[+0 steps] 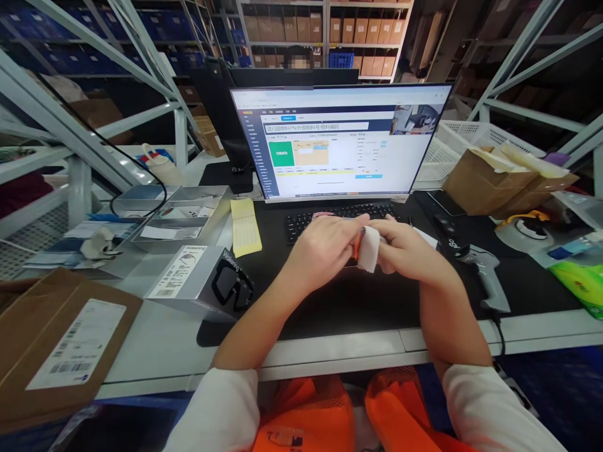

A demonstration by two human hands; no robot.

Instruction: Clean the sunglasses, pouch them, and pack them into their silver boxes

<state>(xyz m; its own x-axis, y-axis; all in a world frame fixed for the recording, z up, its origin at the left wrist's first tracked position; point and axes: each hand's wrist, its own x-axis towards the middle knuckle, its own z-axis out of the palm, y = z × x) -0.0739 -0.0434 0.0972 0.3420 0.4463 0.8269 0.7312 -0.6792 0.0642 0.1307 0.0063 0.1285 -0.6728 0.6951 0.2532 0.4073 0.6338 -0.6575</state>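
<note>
My left hand [323, 248] and my right hand [405, 250] meet above the black desk mat [325, 314], just in front of the keyboard [299, 227]. Between them hangs a folded white strip [369, 250] that looks like cloth, with the fingers of my right hand closed around it. A small orange edge [357, 245] shows beside the strip, at the fingertips of my left hand. Fingers cover most of that orange-edged thing, so its kind is hidden. Both hands are closed.
A monitor [339, 144] stands behind the keyboard. Left are a grey box with goggles pictured [202, 279], a yellow label pad [245, 227], an open tray [179, 216] and a cardboard box [61, 339]. Right are a barcode scanner [485, 276], a phone [445, 202] and paper bags [494, 182].
</note>
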